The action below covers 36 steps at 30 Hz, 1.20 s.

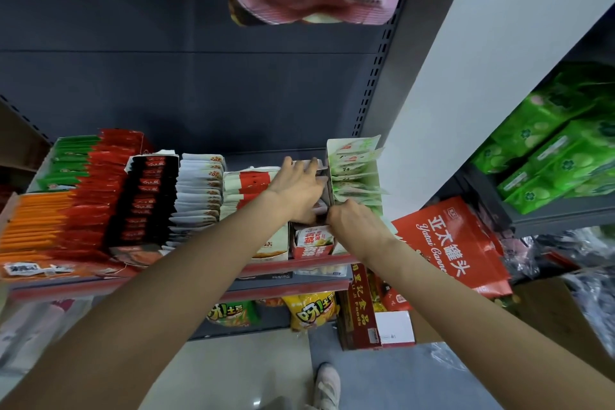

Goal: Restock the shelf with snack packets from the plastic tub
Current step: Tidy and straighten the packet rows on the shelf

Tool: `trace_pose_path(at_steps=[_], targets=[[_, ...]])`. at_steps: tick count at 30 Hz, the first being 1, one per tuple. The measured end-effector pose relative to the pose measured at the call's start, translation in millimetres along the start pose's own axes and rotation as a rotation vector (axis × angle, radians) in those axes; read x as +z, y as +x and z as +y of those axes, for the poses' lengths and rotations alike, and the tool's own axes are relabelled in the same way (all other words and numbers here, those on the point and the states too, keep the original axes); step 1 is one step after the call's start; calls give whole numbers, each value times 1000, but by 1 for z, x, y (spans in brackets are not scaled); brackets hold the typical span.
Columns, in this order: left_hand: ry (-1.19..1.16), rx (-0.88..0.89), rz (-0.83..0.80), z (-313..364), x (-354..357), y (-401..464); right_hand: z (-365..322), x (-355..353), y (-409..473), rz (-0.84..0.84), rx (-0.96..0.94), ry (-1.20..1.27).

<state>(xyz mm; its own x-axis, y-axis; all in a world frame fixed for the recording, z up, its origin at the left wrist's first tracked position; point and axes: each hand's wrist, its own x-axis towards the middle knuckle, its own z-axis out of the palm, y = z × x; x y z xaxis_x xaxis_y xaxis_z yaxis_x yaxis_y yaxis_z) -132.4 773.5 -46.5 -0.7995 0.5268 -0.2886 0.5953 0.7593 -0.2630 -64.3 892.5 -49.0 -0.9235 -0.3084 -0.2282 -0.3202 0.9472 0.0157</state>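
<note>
At the middle of the shelf [186, 280], head view: both hands are over one open display box [312, 245] of white-and-red snack packets [314, 240].

Left hand [296, 190]: reaches into the box from the left, fingers [307, 166] spread and laid over the tops of the upright packets at the back of the row; thumb side hidden. Fingers look straight rather than curled, pressing on the packets, not closed round any one of them.

Right hand [352, 220]: back of hand toward the camera, fingers curled downward at the box's right wall, just beside the left hand. What the fingertips pinch is hidden under the hand; cannot tell whether they hold a packet or the card edge.

Neighbours on the same shelf: box of green-and-white packets [356, 170] touching the right side; red-and-white packets [246, 186], white packets [199, 183], black-and-red packets [149, 190], red packets [106, 176], orange packets [36, 220] and green packets [70, 156] running off to the left.

Lower shelf: yellow snack bags [311, 311]. Red carton [449, 240] leans at right. Shoe [327, 386] on the floor [239, 366]. Plastic tub not identifiable in this view.
</note>
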Motion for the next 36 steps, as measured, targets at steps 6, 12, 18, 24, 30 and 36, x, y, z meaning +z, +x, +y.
trace_pose_path(at_steps=[6, 12, 18, 24, 30, 36], targets=[[1, -9, -15, -4, -8, 1, 1, 5, -2, 7, -16, 13], [-268, -73, 93, -34, -20, 19, 1, 2, 4, 87, 6, 94], [-478, -86, 157, -42, -2, 27, -19, -11, 18, 206, 128, -26], [-665, -162, 102, -54, 10, 23, -17, -3, 18, 170, 5, -88], [-749, -174, 148, -53, 13, 23, -10, -25, 28, 102, 69, 11], [-870, -192, 150, -58, 12, 20, -27, -20, 35, 216, 100, -104]])
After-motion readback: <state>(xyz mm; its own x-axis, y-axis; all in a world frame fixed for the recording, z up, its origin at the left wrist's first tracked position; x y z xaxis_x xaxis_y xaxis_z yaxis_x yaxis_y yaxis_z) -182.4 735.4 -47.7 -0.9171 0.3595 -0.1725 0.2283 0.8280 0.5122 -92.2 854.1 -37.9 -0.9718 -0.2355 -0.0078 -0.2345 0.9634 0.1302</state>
